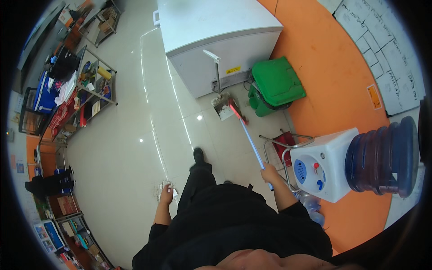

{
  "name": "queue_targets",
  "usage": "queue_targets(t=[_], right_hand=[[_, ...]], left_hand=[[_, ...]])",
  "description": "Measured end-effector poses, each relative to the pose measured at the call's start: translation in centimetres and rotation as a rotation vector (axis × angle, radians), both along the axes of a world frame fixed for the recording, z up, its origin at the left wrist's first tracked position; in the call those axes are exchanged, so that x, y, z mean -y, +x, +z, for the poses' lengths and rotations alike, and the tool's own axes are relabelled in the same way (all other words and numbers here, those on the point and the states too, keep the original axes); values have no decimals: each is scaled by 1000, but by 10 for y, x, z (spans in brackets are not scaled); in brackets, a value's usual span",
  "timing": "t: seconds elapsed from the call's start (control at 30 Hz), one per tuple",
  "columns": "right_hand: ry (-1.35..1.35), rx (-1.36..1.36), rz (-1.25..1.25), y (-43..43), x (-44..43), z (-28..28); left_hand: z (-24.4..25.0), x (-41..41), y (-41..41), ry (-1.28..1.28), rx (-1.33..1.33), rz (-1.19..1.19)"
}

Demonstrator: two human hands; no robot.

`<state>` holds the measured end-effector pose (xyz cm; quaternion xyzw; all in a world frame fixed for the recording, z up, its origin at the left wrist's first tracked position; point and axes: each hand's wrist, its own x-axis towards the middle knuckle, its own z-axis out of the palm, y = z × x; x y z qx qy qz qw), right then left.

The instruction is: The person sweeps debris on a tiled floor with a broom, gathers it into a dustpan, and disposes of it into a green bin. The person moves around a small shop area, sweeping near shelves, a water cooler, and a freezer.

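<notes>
My right hand (270,173) grips the light-blue handle of a broom (251,140), near its upper end. The broom slants away from me, and its red head with dark bristles touches the right side of a long-handled dustpan (224,109). This dustpan stands on the tiled floor, its upright handle and white grip in front of the chest freezer (222,60). Low on my left side is my left hand (166,194), fingers partly curled. Dark specks and a pale piece (174,192) show around it; I cannot tell whether it holds that piece or the floor lies behind.
A green lidded bin (278,82) stands beside the freezer along the orange wall (324,77). To the right, a water dispenser (325,165) with a large bottle sits on a metal-framed stand (285,145). Cluttered metal shelving (96,76) lines the left. Tiled floor (118,152) stretches between.
</notes>
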<state>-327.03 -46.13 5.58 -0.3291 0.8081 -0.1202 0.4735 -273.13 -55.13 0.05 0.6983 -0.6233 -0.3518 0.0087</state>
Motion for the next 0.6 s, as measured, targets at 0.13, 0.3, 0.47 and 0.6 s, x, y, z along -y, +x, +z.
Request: queue_targets(t=[0.13, 0.3, 0.47, 0.6], right_hand=[[-24, -149, -15, -16, 108, -66], [193, -408, 36, -14, 209, -158], [245, -224, -196, 38, 215, -161], [367, -83, -287, 86, 186, -101]], left_hand=[[27, 164, -74, -169, -287, -154], [72, 358, -179, -290, -383, -592], [122, 500, -259, -412, -414, -895], [130, 587, -334, -550, -394, -1044]])
